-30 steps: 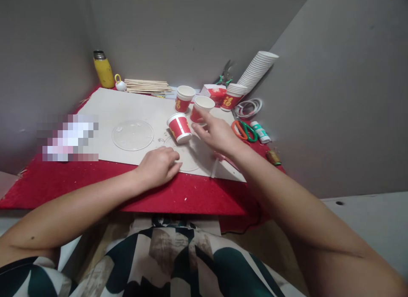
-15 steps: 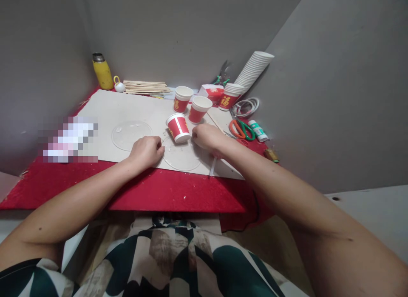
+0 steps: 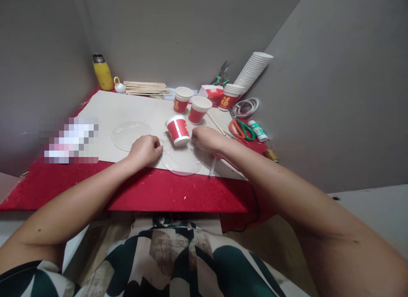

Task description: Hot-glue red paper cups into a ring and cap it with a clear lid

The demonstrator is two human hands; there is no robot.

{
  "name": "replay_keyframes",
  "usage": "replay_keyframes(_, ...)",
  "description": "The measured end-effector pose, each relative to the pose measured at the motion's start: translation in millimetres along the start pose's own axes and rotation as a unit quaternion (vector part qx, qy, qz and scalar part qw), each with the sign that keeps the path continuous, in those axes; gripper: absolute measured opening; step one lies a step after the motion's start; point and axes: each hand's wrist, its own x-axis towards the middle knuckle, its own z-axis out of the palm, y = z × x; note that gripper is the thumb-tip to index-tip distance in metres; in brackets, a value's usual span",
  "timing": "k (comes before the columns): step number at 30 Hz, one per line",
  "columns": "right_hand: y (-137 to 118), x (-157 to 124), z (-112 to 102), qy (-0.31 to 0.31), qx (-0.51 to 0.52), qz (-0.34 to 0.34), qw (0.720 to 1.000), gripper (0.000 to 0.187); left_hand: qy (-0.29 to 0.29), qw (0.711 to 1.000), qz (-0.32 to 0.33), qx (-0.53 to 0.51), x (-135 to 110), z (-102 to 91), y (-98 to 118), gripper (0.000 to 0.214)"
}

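Pinching the disc (image 3: pixel 182 164) by its left rim, my left hand (image 3: pixel 145 149) has its fingers drawn together. The disc sits between my hands, under a tipped cup (image 3: pixel 178 130) — thin, light, probably slick and bendy, so best held level by opposite edges. My right hand (image 3: pixel 206 139) grips its right rim — fingers curled.

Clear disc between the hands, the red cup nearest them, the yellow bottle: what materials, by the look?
Clear disc: probably smooth plastic; the pale board shows through.
Red cup: likely paper, printed; white seam-like strip down its side.
Yellow bottle: possibly painted metal; its neck looks silvery, but the body's material is unclear.
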Motion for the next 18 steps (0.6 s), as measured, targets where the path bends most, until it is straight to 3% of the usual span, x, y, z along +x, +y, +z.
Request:
replay_keyframes(5,6,-6,-5,0.036,0.05,-0.032,0.998,0.022,0.006,0.999,-0.004,-0.031,1,-7.5,1,0.016)
replay_keyframes(8,10,-10,-11,0.054,0.087,-0.052,0.993,0.021,0.019,0.985,-0.043,-0.167,2,-8.9,3,0.018)
replay_keyframes(10,10,-13,-14,0.063,0.112,-0.065,0.99,0.019,-0.013,0.938,-0.092,-0.335,2,-6.6,6,0.025)
replay_keyframes(14,4,-17,-15,0.077,0.159,-0.085,0.981,0.016,-0.149,0.799,-0.128,-0.569,1,-0.3,9,0.023)
replay_keyframes(16,2,-18,-15,0.082,0.183,-0.094,0.975,0.014,-0.199,0.762,-0.12,-0.605,0,0.6,10,0.032)
replay_keyframes(18,3,-19,-15,0.083,0.207,-0.101,0.969,0.014,-0.216,0.745,-0.114,-0.62,0,-0.2,10,0.041)
